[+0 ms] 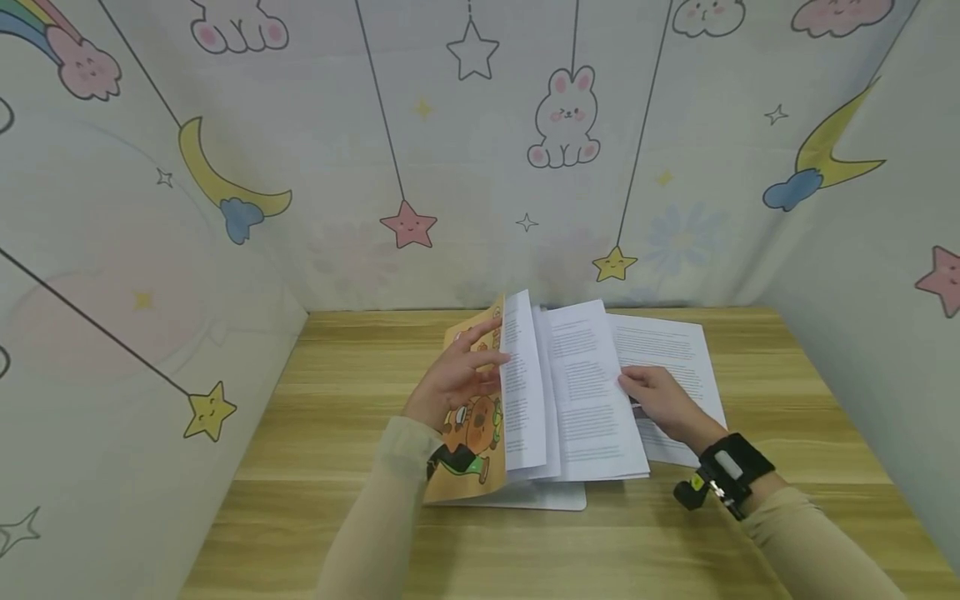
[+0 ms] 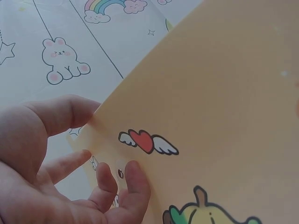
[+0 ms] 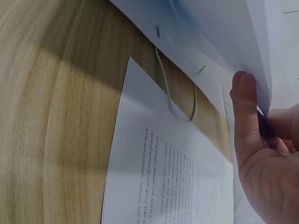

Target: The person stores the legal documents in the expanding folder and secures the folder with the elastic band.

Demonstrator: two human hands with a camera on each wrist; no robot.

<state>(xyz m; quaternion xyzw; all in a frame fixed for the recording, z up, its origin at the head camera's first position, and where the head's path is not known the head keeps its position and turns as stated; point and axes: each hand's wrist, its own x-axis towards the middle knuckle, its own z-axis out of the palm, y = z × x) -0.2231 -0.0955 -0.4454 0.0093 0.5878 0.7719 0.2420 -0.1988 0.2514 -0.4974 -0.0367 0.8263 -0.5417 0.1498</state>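
Observation:
An orange folder [image 1: 487,479] with cartoon prints stands partly opened on the table, its cover tilted up. My left hand [image 1: 453,379] holds that cover, its upper fingers reaching to the edge of the pages; in the left wrist view the hand [image 2: 70,172] is at the cover's edge, one fingertip hidden behind it. Printed sheets [image 1: 592,383] fan out to the right. With thumb and fingers my right hand [image 1: 663,400] pinches their right edge. Beneath that hand lies a separate printed sheet [image 1: 686,358], also seen in the right wrist view. A small dark thing [image 3: 265,128] shows between the right fingers.
A thin pale cord [image 3: 166,84] loops out below the raised sheets, near two small metal pieces. A white flat edge [image 1: 540,497] shows under the folder. Cloth walls [image 1: 465,167] with printed stars and rabbits surround the wooden table [image 1: 337,400].

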